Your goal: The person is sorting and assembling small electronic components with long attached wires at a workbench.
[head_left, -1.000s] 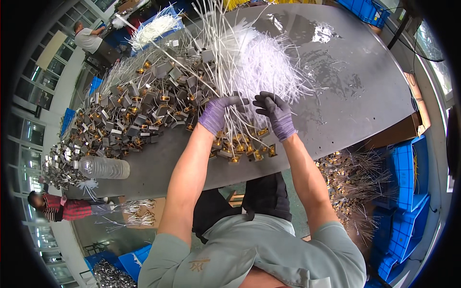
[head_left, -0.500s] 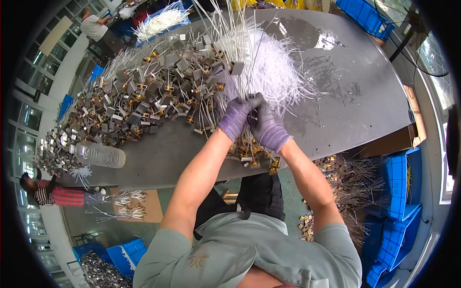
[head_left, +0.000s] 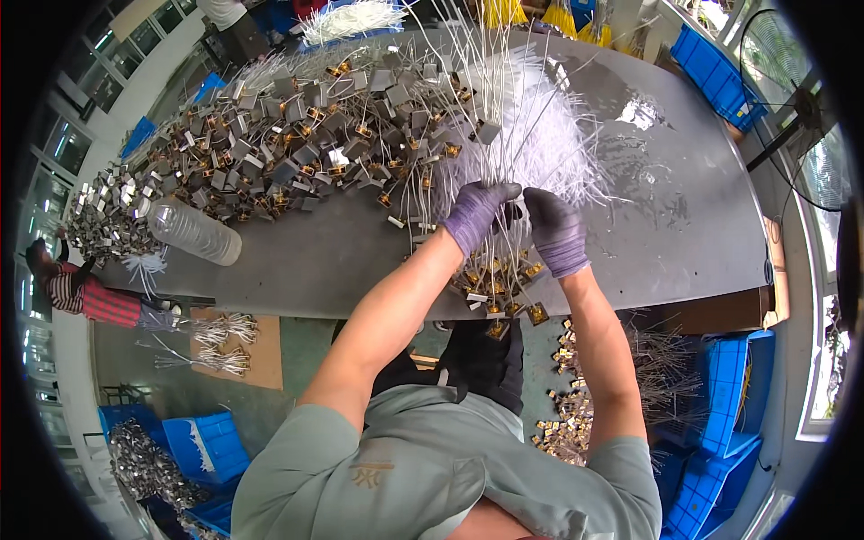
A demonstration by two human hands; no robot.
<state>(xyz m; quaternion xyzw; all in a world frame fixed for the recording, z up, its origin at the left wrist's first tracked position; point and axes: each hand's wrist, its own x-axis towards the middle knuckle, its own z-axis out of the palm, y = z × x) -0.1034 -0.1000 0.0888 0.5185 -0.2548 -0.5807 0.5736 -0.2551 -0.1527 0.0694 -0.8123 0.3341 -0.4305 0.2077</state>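
My left hand [head_left: 479, 211], in a purple-grey glove, is closed around a bundle of thin pale cables [head_left: 508, 243] in front of me. Small square connector heads with gold-coloured parts [head_left: 495, 286] hang from the bundle's near end, over the table edge. The cables' far ends fan upward, beyond the hand. Just right of the bundle is my gloved right hand [head_left: 555, 231], its back toward me and its fingers apart from the cables; the fingertips are partly hidden. Behind both hands spreads a heap of white plastic strips [head_left: 549, 135].
A large pile of cables with grey square heads [head_left: 288, 144] covers the left of the dark table [head_left: 666, 243]. A clear plastic bottle [head_left: 193, 232] lies there. Blue crates [head_left: 724, 396] stand at the right; more cables lie on the floor. A person [head_left: 85, 292] is at far left.
My right hand has come away from the bundle to the right, while my left hand keeps its grip. The whole view has shifted and turned slightly.
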